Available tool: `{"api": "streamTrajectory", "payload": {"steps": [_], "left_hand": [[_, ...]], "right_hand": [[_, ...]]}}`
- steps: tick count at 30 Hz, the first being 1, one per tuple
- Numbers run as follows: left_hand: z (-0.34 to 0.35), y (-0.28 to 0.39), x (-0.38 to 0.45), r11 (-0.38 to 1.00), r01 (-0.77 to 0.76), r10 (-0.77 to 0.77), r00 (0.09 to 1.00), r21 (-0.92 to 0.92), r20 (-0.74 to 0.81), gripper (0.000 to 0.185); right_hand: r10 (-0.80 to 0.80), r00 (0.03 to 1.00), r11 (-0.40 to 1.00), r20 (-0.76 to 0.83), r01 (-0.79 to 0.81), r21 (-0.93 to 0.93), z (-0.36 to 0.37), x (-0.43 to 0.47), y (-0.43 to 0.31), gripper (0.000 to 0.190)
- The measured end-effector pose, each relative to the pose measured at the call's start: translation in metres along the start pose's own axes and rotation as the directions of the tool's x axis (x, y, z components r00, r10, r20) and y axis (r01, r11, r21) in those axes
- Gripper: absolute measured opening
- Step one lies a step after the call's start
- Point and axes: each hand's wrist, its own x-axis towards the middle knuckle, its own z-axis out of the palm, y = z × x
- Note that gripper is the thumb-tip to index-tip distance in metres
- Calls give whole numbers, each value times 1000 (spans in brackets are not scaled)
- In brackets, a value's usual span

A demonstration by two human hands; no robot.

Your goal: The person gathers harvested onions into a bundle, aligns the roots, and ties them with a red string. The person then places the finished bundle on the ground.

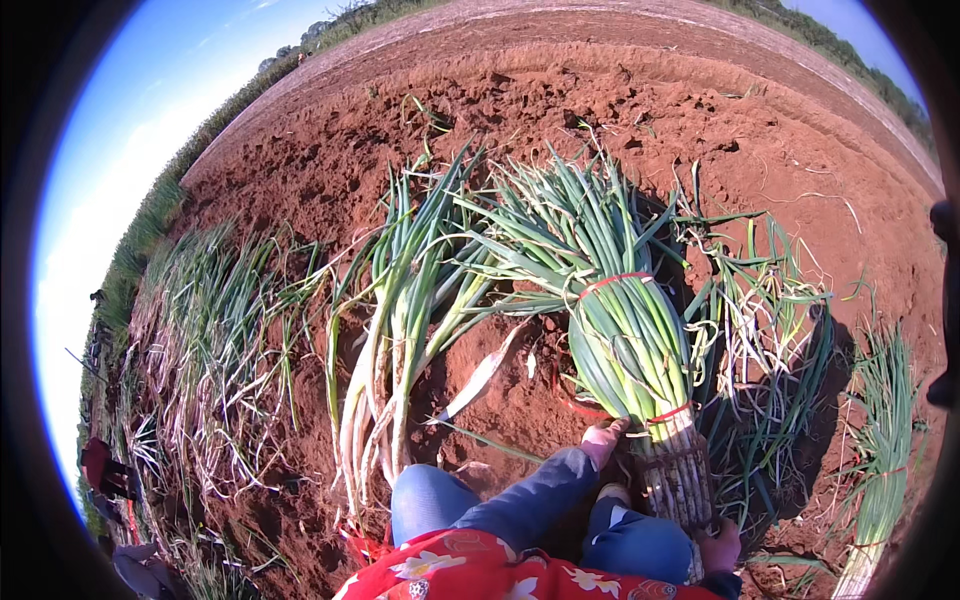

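Note:
A large bundle of green onions lies in front of me, leaves pointing away and white stalks toward my knees. One red tie circles its leaves, and a second red tie sits above the white stalks. My left hand grips the bundle's left side just below the lower tie, its fingers partly hidden against the stalks. Down by the root end, my right hand holds the bundle from the right. A dark band, perhaps soil or shadow, crosses the white stalks.
Loose green onions lie left of the bundle, with a long pile farther left. Scattered trimmings cover soil on the right, near another tied bundle. Red strips lie by my left knee. Other people are at far left.

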Motion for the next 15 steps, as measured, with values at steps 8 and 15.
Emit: {"api": "streamTrajectory", "payload": {"steps": [8,15], "left_hand": [[24,-27,25,989,108,-126,970,-97,-208,27],[26,-8,17,962,182,-202,976,-202,-83,26]], "right_hand": [[96,992,986,83,-84,-144,15,-6,32,68],[270,953,950,136,-240,-201,3,3,29,80]]}}
